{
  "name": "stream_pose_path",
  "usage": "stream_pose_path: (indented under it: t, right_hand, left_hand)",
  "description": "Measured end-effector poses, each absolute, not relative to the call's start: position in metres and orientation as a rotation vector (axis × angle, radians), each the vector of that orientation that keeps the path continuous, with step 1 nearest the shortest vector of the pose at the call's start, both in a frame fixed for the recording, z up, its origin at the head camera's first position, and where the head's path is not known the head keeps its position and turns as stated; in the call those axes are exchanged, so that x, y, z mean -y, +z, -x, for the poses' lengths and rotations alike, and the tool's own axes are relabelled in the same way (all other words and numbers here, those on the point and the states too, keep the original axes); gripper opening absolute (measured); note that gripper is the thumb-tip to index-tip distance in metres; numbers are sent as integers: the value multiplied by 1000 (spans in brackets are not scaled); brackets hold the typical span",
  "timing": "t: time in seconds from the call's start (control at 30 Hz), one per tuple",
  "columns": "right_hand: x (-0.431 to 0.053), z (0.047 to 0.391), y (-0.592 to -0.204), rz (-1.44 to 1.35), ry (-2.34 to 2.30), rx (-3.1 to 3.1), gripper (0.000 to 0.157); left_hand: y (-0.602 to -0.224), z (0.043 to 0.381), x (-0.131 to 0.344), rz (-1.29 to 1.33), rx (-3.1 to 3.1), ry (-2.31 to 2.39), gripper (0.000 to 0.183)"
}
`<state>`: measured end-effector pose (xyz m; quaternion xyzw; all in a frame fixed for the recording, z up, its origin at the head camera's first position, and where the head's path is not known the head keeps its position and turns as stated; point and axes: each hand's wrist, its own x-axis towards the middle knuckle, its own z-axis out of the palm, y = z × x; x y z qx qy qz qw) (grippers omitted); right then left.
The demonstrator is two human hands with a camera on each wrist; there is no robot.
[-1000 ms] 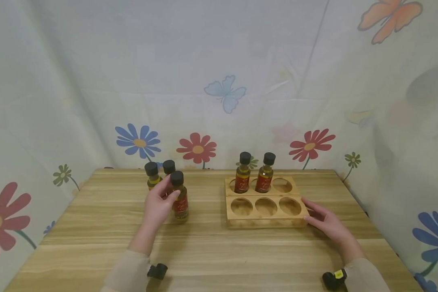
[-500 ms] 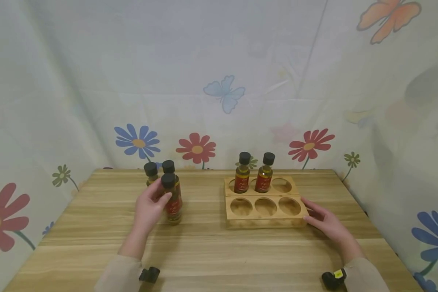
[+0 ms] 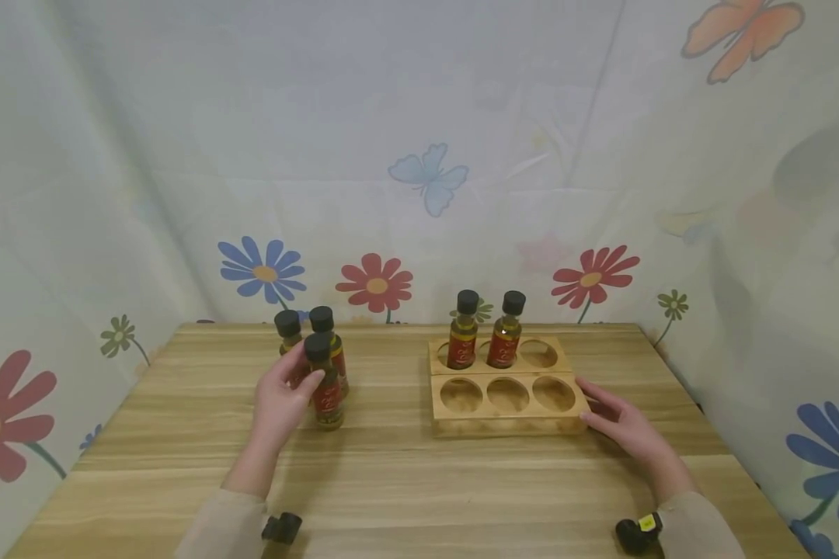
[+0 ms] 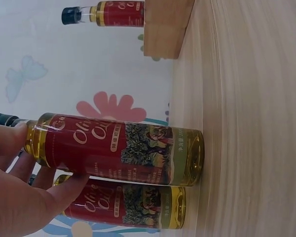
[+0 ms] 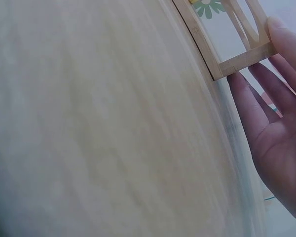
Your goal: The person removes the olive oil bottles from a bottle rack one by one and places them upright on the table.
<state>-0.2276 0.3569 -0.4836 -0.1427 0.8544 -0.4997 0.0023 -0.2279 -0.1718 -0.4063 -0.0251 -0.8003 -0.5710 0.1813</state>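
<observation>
Held olive oil bottle (image 3: 328, 397): upright at the table's left side, its base at or close to the wooden tabletop (image 3: 419, 485).
Left hand (image 3: 278, 400): thumb and fingers closed around the bottle's upper part.
Neighbouring bottles: two, (image 3: 339, 362) (image 3: 289, 329) just behind it.
Right hand (image 3: 625, 427): fingers nearly straight, touching the wooden rack's (image 3: 506, 426) right end.
Racked bottles: two (image 3: 463, 347) (image 3: 505, 345) upright, back row, left and middle holes.
Backdrop (image 3: 287, 116): flowers, butterflies.

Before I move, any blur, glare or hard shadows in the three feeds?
Head: even light, soft shadows, a small glint on one racked bottle. Left wrist: turned sideways, sharp enough to read "Olive Oil" on the held bottle. Right wrist: the table is blurred and hazy, dark at lower left; the right hand and rack look clearer.
</observation>
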Motion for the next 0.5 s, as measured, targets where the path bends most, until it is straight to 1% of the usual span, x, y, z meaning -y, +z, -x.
stream_pose_path:
  t: [0.5]
  right_hand:
    - [-357, 229, -484, 462, -1572, -2678, 60]
  left_hand:
    - [-408, 231, 177, 85, 2275, -1548, 50]
